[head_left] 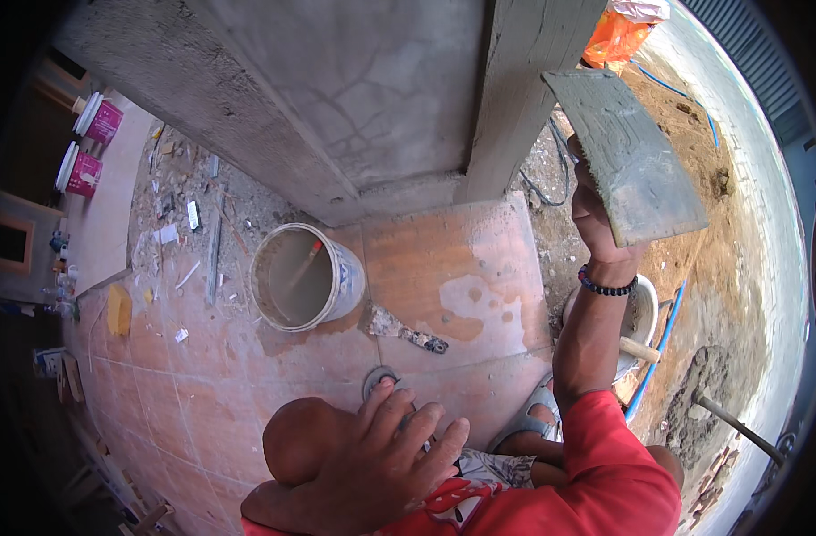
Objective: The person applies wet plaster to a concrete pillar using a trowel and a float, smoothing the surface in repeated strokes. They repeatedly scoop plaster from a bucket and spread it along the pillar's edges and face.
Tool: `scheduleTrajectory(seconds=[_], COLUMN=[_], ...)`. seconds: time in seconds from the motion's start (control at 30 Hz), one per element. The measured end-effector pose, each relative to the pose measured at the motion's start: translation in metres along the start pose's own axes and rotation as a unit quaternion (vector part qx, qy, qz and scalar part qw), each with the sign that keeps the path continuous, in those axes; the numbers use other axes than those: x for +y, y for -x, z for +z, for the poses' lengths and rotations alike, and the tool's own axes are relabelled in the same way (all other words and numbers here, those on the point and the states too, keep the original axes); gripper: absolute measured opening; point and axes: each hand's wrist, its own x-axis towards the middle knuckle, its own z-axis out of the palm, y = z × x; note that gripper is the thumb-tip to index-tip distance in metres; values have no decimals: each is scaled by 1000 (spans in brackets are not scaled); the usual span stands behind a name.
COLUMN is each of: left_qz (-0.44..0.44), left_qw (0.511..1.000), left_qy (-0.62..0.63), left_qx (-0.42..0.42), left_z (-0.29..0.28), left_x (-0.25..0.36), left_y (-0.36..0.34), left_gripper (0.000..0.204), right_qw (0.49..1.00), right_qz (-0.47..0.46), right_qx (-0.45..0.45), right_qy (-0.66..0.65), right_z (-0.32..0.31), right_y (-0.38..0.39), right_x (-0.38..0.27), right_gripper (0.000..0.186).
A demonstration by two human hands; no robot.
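Observation:
My right hand (596, 219) is raised at the right, wrapped round the back of a plastering trowel (640, 161). Grey wet mortar coats the trowel's flat plate, whose upper corner overlaps the edge of a rough grey column (524, 89); whether they touch I cannot tell. Over my bent knee, my left hand (399, 451) holds nothing, its fingers spread. Ahead of it a mortar-crusted putty knife (408, 330) lies on the tiles. Beyond that stands a white bucket (350, 281) of greyish water, with an orange-handled tool (308, 259) leaning inside.
A second bucket (643, 313), partly behind my right forearm, has a wooden handle (639, 349) across it. Beside it runs a blue hose (658, 357). A pole (739, 424) sticks out of a mortar heap (698, 384). Debris and a yellow block (118, 310) lie at left.

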Motion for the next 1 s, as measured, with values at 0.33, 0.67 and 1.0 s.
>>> scheduleTrajectory(seconds=[0.33, 0.67, 1.0], left_qz=[-14, 11, 13], left_qw=[1000, 991, 997], left_qy=[8, -17, -21], left_qx=[-6, 131, 72], left_z=[2, 28, 14], left_x=[-2, -3, 0], left_y=[-1, 11, 7], left_gripper=[53, 49, 47], right_qw=[944, 969, 985], right_qz=[109, 99, 94], right_qx=[311, 208, 24], right_qy=[13, -84, -146], right_z=[-279, -273, -81], right_y=[19, -19, -40], right_x=[82, 93, 57], right_gripper=[32, 32, 28])
